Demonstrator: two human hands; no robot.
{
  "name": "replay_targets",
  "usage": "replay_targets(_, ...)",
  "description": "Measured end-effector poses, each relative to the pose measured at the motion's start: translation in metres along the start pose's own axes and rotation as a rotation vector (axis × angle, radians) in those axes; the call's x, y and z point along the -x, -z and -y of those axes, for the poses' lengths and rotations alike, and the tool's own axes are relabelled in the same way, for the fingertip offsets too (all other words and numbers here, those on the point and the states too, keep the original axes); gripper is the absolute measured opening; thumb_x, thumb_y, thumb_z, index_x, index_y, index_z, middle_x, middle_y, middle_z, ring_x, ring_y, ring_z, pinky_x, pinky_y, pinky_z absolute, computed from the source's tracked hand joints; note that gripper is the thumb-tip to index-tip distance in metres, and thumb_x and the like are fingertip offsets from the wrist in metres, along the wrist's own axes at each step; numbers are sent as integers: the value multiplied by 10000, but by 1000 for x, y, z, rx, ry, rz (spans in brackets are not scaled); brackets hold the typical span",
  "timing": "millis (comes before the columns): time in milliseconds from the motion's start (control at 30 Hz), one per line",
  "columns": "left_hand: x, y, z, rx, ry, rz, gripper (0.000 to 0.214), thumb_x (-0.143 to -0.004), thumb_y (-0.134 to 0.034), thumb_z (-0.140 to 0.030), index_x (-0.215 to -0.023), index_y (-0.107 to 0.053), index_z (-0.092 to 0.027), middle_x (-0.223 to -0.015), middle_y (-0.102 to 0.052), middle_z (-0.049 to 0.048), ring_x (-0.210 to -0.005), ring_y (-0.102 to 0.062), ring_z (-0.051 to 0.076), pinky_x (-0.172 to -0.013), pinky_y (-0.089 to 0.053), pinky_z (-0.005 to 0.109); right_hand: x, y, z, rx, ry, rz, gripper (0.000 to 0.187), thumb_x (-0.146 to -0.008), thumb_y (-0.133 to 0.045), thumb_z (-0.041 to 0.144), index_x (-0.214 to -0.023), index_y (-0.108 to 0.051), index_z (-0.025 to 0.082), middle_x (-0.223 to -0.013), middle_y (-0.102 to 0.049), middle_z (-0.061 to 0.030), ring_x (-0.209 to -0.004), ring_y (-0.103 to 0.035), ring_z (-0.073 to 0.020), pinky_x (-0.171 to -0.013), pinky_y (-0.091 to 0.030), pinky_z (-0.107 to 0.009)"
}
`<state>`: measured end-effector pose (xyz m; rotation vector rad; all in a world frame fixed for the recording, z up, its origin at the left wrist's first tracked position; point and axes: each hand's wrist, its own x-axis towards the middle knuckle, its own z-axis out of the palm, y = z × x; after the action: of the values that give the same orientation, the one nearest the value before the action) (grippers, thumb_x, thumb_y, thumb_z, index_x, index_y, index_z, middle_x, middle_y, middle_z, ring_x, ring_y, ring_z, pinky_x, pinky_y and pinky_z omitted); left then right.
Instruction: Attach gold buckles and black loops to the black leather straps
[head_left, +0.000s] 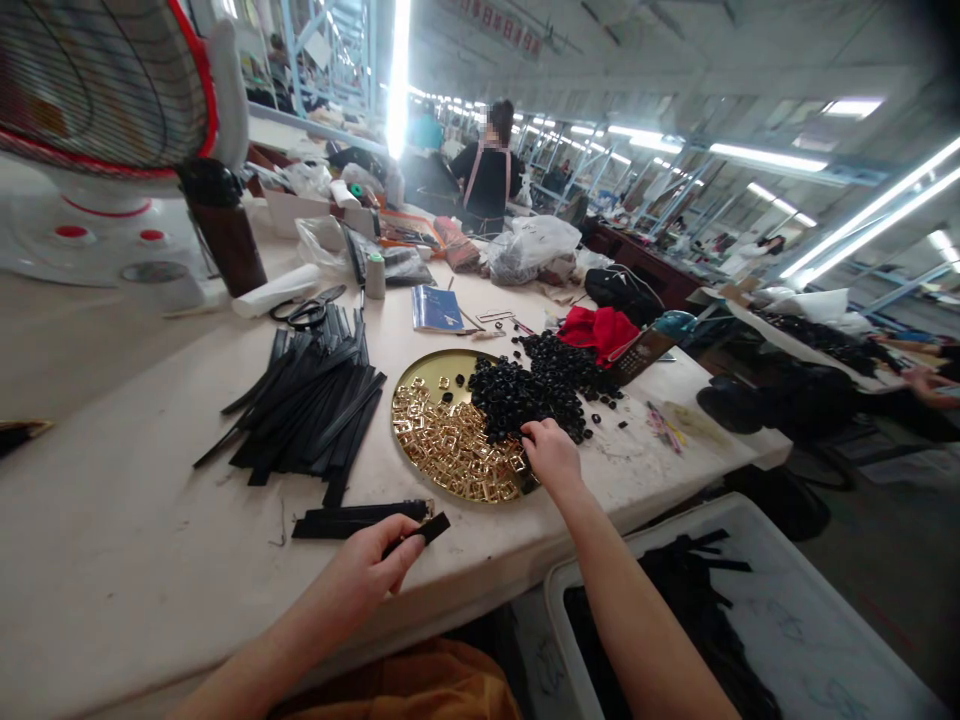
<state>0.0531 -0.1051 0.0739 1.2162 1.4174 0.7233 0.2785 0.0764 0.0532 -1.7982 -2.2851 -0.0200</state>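
Observation:
My left hand (371, 565) pinches the end of a short black strap (426, 530) near the table's front edge, beside a few more black straps (360, 517) lying flat. My right hand (551, 452) reaches into a round gold tray (431, 372), its fingers curled down among the gold square buckles (450, 450); what the fingers hold is hidden. A heap of small black loops (532, 390) spills from the tray's right side onto the table. A large pile of black straps (311, 400) lies left of the tray.
Scissors (311, 310), a blue booklet (437, 308), a thread spool (375, 275), a dark bottle (225, 235) and a fan (105, 90) stand further back. Red cloth (600, 330) lies right. A white bin (742, 610) with black straps sits below the table edge. A person in black works far off.

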Motion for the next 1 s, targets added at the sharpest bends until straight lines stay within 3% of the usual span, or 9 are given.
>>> replay_targets(133,2,1,3,7,12,-1,318,-774,-426,-463,-787,-535,-166,-495,-391,-75,-463,-348,99,-462,-284,199,-9,-2,5,-88,27,-4,125,-754,-572,196,-861,-636,186,-875,-568,-82,-819,-535,-203,-715,-360,-287)
replay_targets(267,2,6,3,5,-22,-46,306,-788,-425,-450,-790,-539,-166,-495,-403,-70,-470,-367,101,-475,-293,202,0,9,11,-275,19,-39,178,-819,-493,279,-894,-599,157,-858,-583,-75,-794,-535,-183,-708,-384,-283)
replay_targets(333,0,8,-1,21,-50,-73,286,-794,-431,-435,-771,-534,-169,-492,-410,-68,-468,-367,98,-473,-291,200,14,15,22,-664,-28,24,244,-814,-494,369,-908,-576,159,-785,-592,-44,-690,-532,-157,-637,-398,-268)
replay_targets(433,-5,10,-10,81,-81,-116,263,-800,-437,-409,-722,-517,-171,-489,-413,-69,-443,-344,84,-454,-282,193,45,21,50,-1354,-114,259,275,-743,-581,432,-866,-583,186,-691,-589,4,-555,-485,-111,-561,-382,-248)
replay_targets(500,-8,13,-16,131,-90,-157,247,-803,-436,-395,-738,-514,-170,-481,-404,-76,-421,-326,76,-443,-283,188,64,23,71,-1538,-106,411,242,-735,-610,397,-863,-600,192,-704,-608,4,-539,-473,-92,-556,-377,-239)
replay_targets(600,-6,17,-20,126,-112,-168,243,-809,-437,-382,-760,-534,-164,-497,-426,-70,-428,-351,72,-446,-297,182,84,24,96,-1633,-75,575,212,-757,-606,352,-887,-613,185,-700,-629,-6,-526,-472,-79,-527,-370,-220)
replay_targets(700,1,20,-19,-15,-144,-180,246,-822,-430,-361,-758,-566,-166,-559,-503,-46,-490,-429,83,-485,-323,185,91,22,108,-1678,-131,655,243,-757,-602,359,-925,-610,184,-664,-632,-4,-496,-475,-73,-490,-376,-208)
replay_targets(900,7,16,-13,-447,-178,-306,215,-847,-397,-310,-834,-593,-224,-735,-642,-12,-660,-565,136,-583,-341,218,97,17,113,-1741,-357,685,366,-695,-659,347,-1022,-603,192,-768,-662,-29,-552,-540,-80,-564,-461,-234)
replay_targets(1000,5,14,-9,-590,-154,-321,227,-848,-392,-325,-833,-594,-224,-749,-661,7,-673,-588,156,-581,-337,231,100,16,114,-1712,-391,638,394,-680,-668,352,-1036,-609,192,-805,-660,-26,-609,-571,-94,-640,-487,-268)
